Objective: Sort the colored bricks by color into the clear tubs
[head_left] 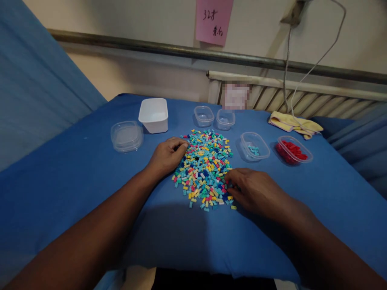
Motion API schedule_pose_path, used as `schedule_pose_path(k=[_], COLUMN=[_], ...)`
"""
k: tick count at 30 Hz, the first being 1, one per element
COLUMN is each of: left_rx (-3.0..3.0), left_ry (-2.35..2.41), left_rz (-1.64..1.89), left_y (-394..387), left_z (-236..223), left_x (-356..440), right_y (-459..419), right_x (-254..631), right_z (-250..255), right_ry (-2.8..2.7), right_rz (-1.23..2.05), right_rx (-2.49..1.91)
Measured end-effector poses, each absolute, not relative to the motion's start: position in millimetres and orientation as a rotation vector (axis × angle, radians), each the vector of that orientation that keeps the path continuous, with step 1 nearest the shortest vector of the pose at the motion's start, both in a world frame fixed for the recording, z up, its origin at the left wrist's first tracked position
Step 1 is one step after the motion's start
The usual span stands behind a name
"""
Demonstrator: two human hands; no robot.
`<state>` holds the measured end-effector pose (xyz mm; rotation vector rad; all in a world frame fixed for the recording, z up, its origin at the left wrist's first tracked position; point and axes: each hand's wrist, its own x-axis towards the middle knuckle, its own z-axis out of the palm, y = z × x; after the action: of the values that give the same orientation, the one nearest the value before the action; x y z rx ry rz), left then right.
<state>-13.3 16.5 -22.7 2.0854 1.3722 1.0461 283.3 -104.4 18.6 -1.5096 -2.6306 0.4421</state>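
Observation:
A loose pile of small toy building bricks [205,161] in blue, teal, yellow, red and white lies on the blue cloth. At its left edge rests my left hand [169,155], thumb and fingers curled together against the bricks; what they hold, if anything, is hidden. My right hand [254,187] reaches in from the right, its fingers bent and drawn together at the pile's edge, and I cannot make out what is between them. Right of the pile, a clear plastic tub [262,153] contains a few light-blue bricks. Beside it, another clear tub [308,159] holds many red bricks [292,151].
A white bin [154,114] stands at the back left, near stacked clear lids [127,137]. Two small clear tubs [204,117] sit behind the pile. A yellow cloth [292,122] lies at the back right under a hanging white cable [317,62]. Blue curtains flank both sides.

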Motion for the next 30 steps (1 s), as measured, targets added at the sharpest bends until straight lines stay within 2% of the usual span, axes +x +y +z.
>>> schedule_pose_path(k=[8,30], left_rx=[2.099,2.119], left_ry=[1.345,1.316], left_rz=[1.049,1.031], left_y=[17,15], left_z=[-24,-21], left_x=[-13,-12], right_y=[-102,-95], right_x=[281,288], right_z=[16,6], right_ry=[-2.710,-2.793], right_rz=[0.257,0.261], right_rx=[-1.558,-1.204])
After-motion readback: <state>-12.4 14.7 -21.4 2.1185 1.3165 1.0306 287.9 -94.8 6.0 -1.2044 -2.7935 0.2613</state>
